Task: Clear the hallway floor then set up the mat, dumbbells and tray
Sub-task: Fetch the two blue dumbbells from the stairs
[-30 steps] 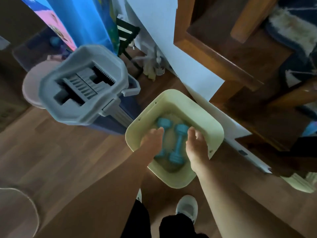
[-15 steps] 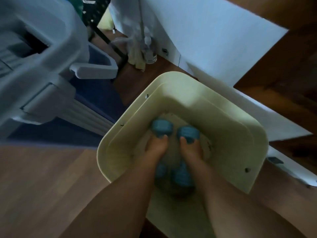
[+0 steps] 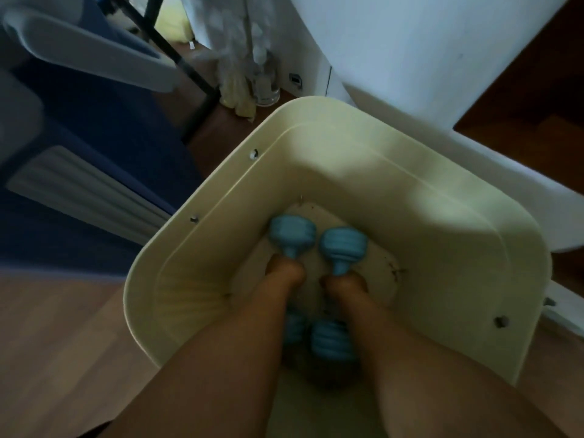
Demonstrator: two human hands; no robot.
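Observation:
Two light-blue dumbbells lie side by side at the bottom of a deep pale-yellow plastic bin [image 3: 363, 159] on the wooden floor. My left hand [image 3: 284, 271] grips the handle of the left dumbbell [image 3: 292, 233]. My right hand [image 3: 344, 284] grips the handle of the right dumbbell [image 3: 343, 245]. Both forearms reach down into the bin and hide the handles and part of the near heads. No mat or tray shows in this view.
A grey and dark-blue mop bucket [image 3: 79, 128] stands close on the left of the bin. A black stand leg [image 3: 186, 67], a pale cloth and a small clear jar [image 3: 267, 90] sit behind it. A white board [image 3: 410, 58] leans at the back right.
Both hands have gone from above the bin down to its bottom and closed round the dumbbell handles. My head has come much closer to the bin.

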